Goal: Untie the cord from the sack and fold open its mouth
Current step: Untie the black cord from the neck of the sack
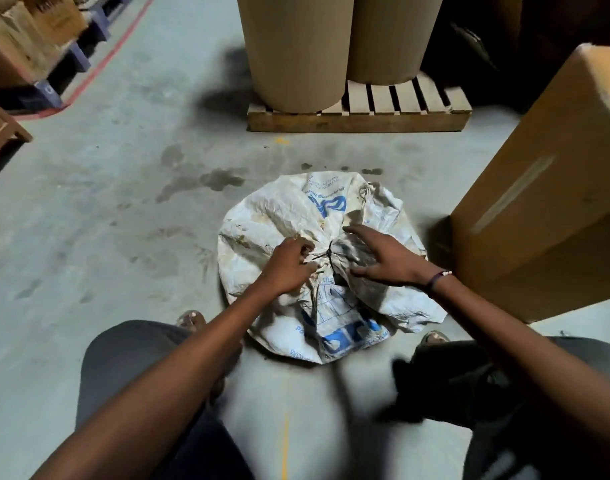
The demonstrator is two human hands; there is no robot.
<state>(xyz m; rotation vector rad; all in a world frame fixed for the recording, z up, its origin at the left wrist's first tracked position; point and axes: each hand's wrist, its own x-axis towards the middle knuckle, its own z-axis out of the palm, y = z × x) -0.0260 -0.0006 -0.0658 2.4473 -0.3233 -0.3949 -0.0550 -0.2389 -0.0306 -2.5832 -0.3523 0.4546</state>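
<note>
The left hand (289,266) pinches the gathered cloth and cord (328,253) right at the knot. Just across the knot, the right hand (383,259) hovers with fingers spread wide, holding nothing. Around both, the white sack (279,216) sits bunched shut on the floor (123,168). The woven cloth looks light, crinkly and slippery; the thin cord is best picked at its knot.

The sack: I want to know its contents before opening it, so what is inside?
Nothing inside shows. The sack is gathered shut by a dark cord, with the left hand gripping the gathered neck and the right hand spread beside it. The fabric covers its contents.
</note>
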